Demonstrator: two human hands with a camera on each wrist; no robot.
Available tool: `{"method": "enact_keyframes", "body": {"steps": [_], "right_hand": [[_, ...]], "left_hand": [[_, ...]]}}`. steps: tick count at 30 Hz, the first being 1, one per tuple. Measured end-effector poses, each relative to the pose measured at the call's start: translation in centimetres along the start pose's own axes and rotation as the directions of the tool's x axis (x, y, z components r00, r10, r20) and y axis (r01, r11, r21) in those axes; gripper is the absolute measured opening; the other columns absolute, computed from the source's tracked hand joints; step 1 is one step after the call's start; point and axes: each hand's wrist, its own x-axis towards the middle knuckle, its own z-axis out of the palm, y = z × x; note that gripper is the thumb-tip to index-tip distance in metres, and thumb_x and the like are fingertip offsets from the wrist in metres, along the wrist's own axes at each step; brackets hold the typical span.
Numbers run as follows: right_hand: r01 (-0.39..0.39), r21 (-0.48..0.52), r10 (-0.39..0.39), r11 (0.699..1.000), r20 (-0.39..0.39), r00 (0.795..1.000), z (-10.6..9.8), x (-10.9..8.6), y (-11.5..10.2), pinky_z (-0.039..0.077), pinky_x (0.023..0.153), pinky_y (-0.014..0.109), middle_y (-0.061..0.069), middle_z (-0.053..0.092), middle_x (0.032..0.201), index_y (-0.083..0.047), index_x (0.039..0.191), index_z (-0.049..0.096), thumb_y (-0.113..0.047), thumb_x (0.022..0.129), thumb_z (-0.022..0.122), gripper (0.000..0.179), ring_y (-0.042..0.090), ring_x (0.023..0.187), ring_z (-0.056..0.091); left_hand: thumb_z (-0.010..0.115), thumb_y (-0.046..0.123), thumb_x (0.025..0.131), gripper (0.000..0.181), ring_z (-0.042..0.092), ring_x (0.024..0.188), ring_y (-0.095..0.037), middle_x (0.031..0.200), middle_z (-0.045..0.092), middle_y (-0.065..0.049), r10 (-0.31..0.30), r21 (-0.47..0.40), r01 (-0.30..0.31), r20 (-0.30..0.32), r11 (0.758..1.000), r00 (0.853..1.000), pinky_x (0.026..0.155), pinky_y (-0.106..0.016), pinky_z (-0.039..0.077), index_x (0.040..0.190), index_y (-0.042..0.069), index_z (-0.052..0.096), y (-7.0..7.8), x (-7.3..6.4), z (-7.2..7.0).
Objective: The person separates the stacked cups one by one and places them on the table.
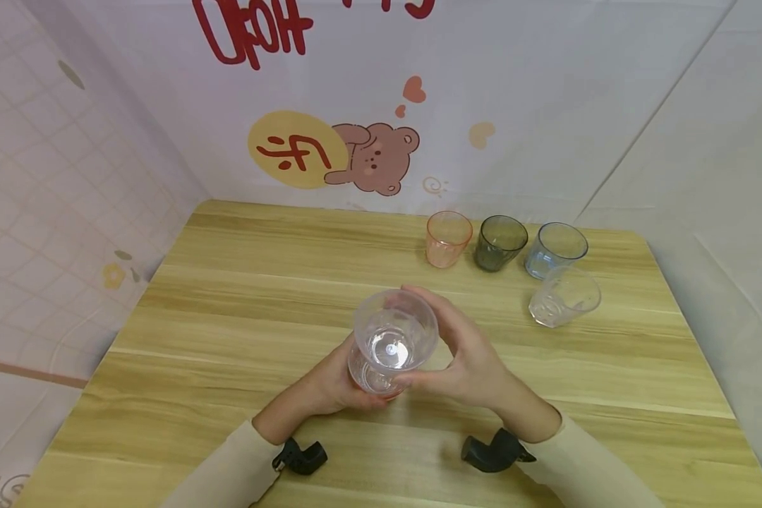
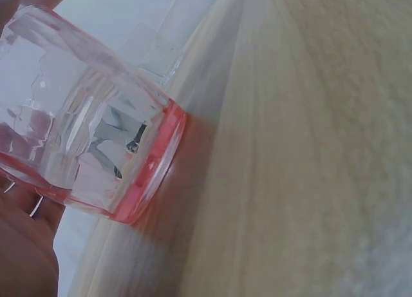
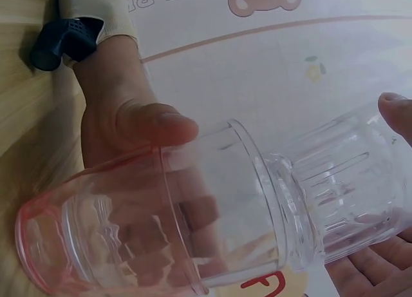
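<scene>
My left hand (image 1: 333,381) grips a pink-tinted cup (image 3: 48,245) low over the table, its fingers and thumb curled round the side. Nested in that pink cup is a clear cup (image 3: 241,213), whose rim stands out above the pink rim. Another clear cup (image 1: 422,317) is in my right hand (image 1: 476,367), pinched near its mouth between thumb and fingers. In the right wrist view, the base of this upper cup (image 3: 360,187) meets the mouth of the nested one. The left wrist view shows the pink base (image 2: 151,168) tilted close to the wood.
At the back right of the wooden table (image 1: 241,282) stand an orange-tinted cup (image 1: 443,250), a dark grey-green cup (image 1: 492,254) and a blue-tinted cup (image 1: 542,261). A clear cup (image 1: 549,310) stands just in front of the blue one. A printed cloth (image 1: 514,85) hangs behind the table.
</scene>
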Motion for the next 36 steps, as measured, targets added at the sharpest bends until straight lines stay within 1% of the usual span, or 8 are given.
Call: {"method": "enact_keyframes", "body": {"steps": [3, 7, 10, 18, 23, 28, 31, 36], "right_hand": [[0.006, -0.004, -0.006, 1.0, -0.009, 1.0, -0.3, 0.0, 0.0, 0.047, 0.122, 0.031, 0.027, 0.06, 0.151, 0.004, 0.16, 0.039, 0.014, 0.068, 0.094, 0.108, 0.017, 0.145, 0.057], [0.001, -0.002, -0.001, 1.0, -0.02, 1.0, -0.7, -0.1, -0.1, 0.049, 0.121, 0.032, 0.027, 0.06, 0.151, 0.005, 0.161, 0.039, 0.015, 0.068, 0.093, 0.108, 0.018, 0.144, 0.057], [-0.004, -0.001, 0.004, 1.0, -0.03, 1.0, -1.0, -0.2, -0.1, 0.049, 0.12, 0.032, 0.027, 0.06, 0.151, 0.006, 0.16, 0.038, 0.015, 0.068, 0.093, 0.107, 0.018, 0.144, 0.058], [-0.01, -0.003, 0.009, 1.0, -0.062, 0.998, -1.8, -0.8, 0.1, 0.05, 0.119, 0.03, 0.02, 0.061, 0.153, 0.01, 0.158, 0.038, 0.02, 0.067, 0.091, 0.106, 0.017, 0.143, 0.059], [-0.025, -0.006, 0.024, 1.0, -0.091, 0.996, -2.3, -1.2, 0.2, 0.051, 0.117, 0.029, 0.016, 0.061, 0.153, 0.01, 0.158, 0.039, 0.024, 0.066, 0.089, 0.106, 0.016, 0.142, 0.06], [-0.003, 0.003, 0.003, 1.0, -0.116, 0.993, -3.0, -1.6, 0.6, 0.051, 0.117, 0.028, 0.014, 0.061, 0.153, 0.012, 0.158, 0.038, 0.027, 0.066, 0.086, 0.105, 0.016, 0.141, 0.061], [0.005, 0.011, -0.004, 1.0, -0.128, 0.992, -3.3, -1.7, 0.7, 0.052, 0.115, 0.028, 0.011, 0.062, 0.153, 0.012, 0.158, 0.037, 0.029, 0.066, 0.085, 0.105, 0.017, 0.141, 0.061], [0.036, 0.02, -0.033, 0.999, -0.139, 0.99, -4.0, -1.9, 0.9, 0.053, 0.115, 0.029, 0.013, 0.061, 0.153, 0.014, 0.157, 0.036, 0.028, 0.067, 0.085, 0.104, 0.018, 0.141, 0.062]], "left_hand": [[0.093, -0.009, 0.07, 0.118, 0.055, 0.14, -0.022, 0.156, 0.054, -0.015, -0.007, -0.002, 0.007, -0.014, 1.0, 1.0, 0.121, -0.03, 0.045, 0.166, 0.019, 0.031, 0.0, 0.0, 0.1], [0.093, -0.008, 0.071, 0.111, 0.057, 0.136, -0.02, 0.154, 0.054, -0.021, -0.019, -0.004, 0.019, -0.017, 1.0, 1.0, 0.118, -0.029, 0.047, 0.162, 0.01, 0.033, 0.0, -0.3, 0.0], [0.094, -0.006, 0.072, 0.105, 0.058, 0.133, -0.017, 0.152, 0.054, -0.022, -0.04, -0.016, 0.039, -0.016, 0.999, 0.999, 0.115, -0.028, 0.049, 0.158, 0.005, 0.036, -0.1, -0.4, 0.0], [0.095, -0.002, 0.074, 0.1, 0.058, 0.134, -0.015, 0.152, 0.054, -0.024, -0.039, -0.009, 0.039, -0.017, 0.999, 0.999, 0.117, -0.028, 0.048, 0.156, 0.001, 0.038, -0.1, -0.7, 0.0], [0.096, 0.0, 0.074, 0.099, 0.057, 0.138, -0.016, 0.154, 0.053, -0.021, -0.058, 0.012, 0.059, -0.014, 0.998, 0.998, 0.118, -0.024, 0.045, 0.155, 0.002, 0.039, -0.1, -0.7, 0.0], [0.094, -0.005, 0.073, 0.097, 0.057, 0.14, -0.025, 0.154, 0.053, -0.02, -0.034, 0.011, 0.034, -0.006, 0.999, 0.999, 0.119, -0.026, 0.046, 0.154, 0.001, 0.04, -0.2, -0.5, 0.0], [0.095, -0.005, 0.073, 0.097, 0.057, 0.14, -0.03, 0.154, 0.053, -0.021, -0.018, 0.0, 0.018, -0.003, 1.0, 1.0, 0.119, -0.027, 0.046, 0.154, 0.003, 0.04, -0.2, -0.4, 0.0], [0.097, -0.002, 0.074, 0.097, 0.058, 0.138, -0.021, 0.151, 0.055, -0.023, 0.007, -0.007, -0.007, -0.011, 1.0, 1.0, 0.12, -0.026, 0.045, 0.153, 0.001, 0.041, -0.1, -0.4, 0.0]]}}
